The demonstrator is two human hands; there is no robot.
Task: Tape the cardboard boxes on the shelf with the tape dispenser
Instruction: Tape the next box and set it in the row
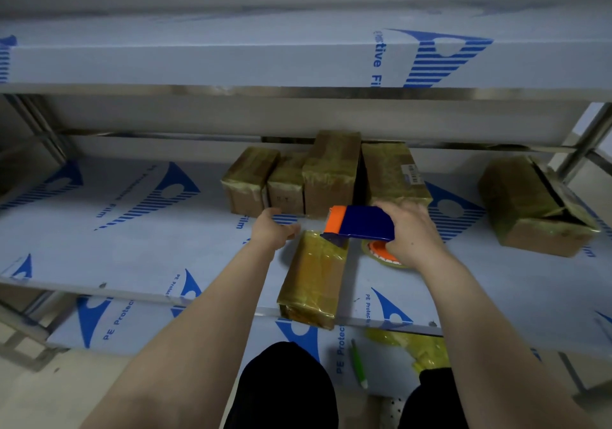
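A long cardboard box (pixel 311 279) wrapped in yellowish tape lies on the shelf (pixel 132 246), its near end jutting over the front edge. My right hand (pixel 409 233) grips a blue and orange tape dispenser (pixel 359 223), whose front end sits at the box's far end. An orange-cored roll of tape shows under that hand. My left hand (pixel 273 229) is at the box's far left corner, fingers curled toward it; whether it holds the box or tape I cannot tell.
Several taped boxes (pixel 328 176) stand in a row at the back of the shelf. A larger box (pixel 533 206) with a loose flap sits at the right. On the lower shelf lie a green pen (pixel 358 362) and crumpled yellow tape (pixel 417 349).
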